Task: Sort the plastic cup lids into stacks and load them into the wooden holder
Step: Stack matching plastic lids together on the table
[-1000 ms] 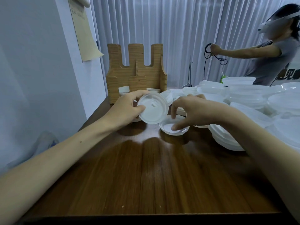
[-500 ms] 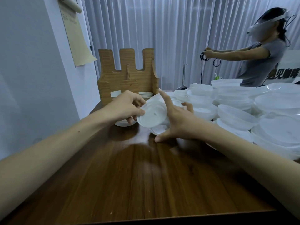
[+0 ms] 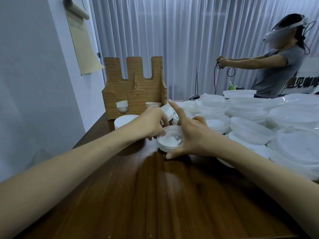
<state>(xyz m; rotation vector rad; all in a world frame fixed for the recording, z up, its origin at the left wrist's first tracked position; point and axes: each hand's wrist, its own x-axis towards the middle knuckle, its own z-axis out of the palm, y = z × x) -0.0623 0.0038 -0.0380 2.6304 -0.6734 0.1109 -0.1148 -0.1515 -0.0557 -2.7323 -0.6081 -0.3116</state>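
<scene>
Lid stack [image 3: 170,141] on worktop [image 3: 155,195], near wooden holder [image 3: 134,94]. Left hand [image 3: 154,125] pinches stack's left rim. Right hand [image 3: 191,137] spread, steadying right side, grasping nothing. Lids probably light, thin, bendy, slippery: hold by rims, gently.

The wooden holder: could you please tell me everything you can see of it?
The wooden holder is pale, grained wood, standing upright at the table's far left end beside the wall. Its back rises in three posts with two U-shaped notches. A lower front panel has two openings, each showing a short pile of white lids. A lid stack stands just in front; contact is unclear. The left hand and right hand are clear of it.
</scene>
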